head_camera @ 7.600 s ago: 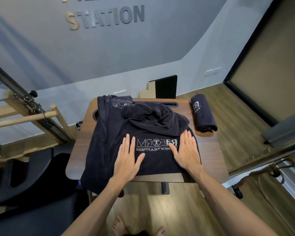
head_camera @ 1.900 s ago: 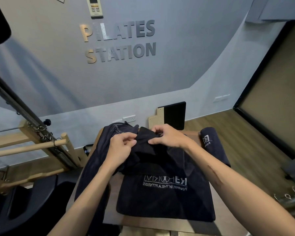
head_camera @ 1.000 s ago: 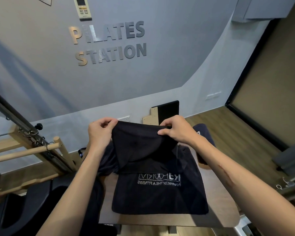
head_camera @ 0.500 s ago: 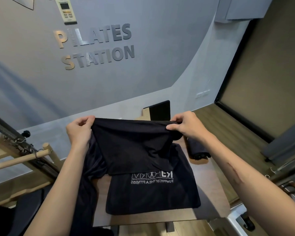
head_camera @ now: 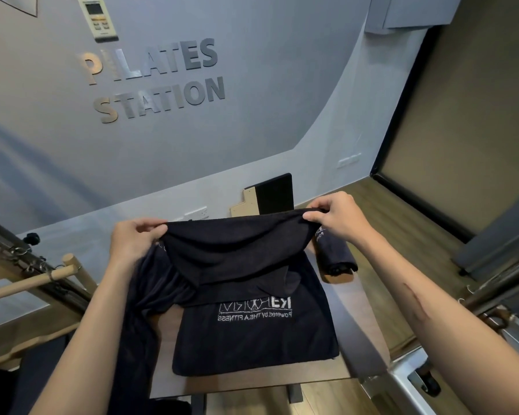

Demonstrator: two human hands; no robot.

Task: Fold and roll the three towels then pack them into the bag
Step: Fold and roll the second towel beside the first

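Head view, lower centre: a small brown wooden table (head_camera: 360, 319) carries a folded dark navy towel with white lettering (head_camera: 258, 336). Both forearms reach up from the bottom corners. Mid-frame, the left hand (head_camera: 132, 241) and right hand (head_camera: 339, 218) each pinch, fingers curled, the top edge of a second dark navy towel (head_camera: 231, 250), stretched between them and lifted. Right of it, a rolled dark navy towel (head_camera: 336, 254) lies on the table.

A grey wall (head_camera: 252, 121) carries raised letters (head_camera: 153, 79) reading PILATES STATION, with a remote control (head_camera: 98, 18) mounted above. Wood-plank floor (head_camera: 402, 223) runs right of the wooden surface (head_camera: 363, 333). A wooden bar (head_camera: 27, 281) crosses the left edge.
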